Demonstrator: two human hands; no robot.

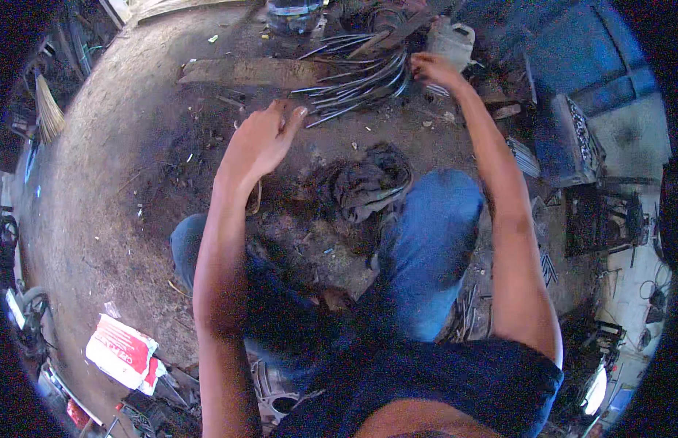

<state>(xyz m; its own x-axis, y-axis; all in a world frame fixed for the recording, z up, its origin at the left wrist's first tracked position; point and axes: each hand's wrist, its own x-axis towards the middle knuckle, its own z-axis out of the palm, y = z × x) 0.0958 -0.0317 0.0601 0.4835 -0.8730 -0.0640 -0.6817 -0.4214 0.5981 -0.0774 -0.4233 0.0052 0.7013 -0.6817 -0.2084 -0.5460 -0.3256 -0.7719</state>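
Note:
A loose bundle of thin, curved metal rods (361,84) lies on the dirt floor ahead of me. My left hand (262,139) hovers just short of the rods' left ends, its thumb stretched apart from the other fingers. Nothing shows in it. At the opposite side, my right hand (432,71) reaches to the rods' right ends, with fingers slightly bent and apart, and no rod is visible between them. Whether its fingertips touch the metal cannot be made out. Nearer to me, a crumpled dark cloth (368,182) rests on the ground in front of my knees.
A wooden plank (251,71) lies left of the rods. Behind my right hand stands a pale plastic jerrycan (450,45). A metal box (572,139) is at the right. A red and white sack (123,354) lies at the lower left, and a broom (48,109) leans far left.

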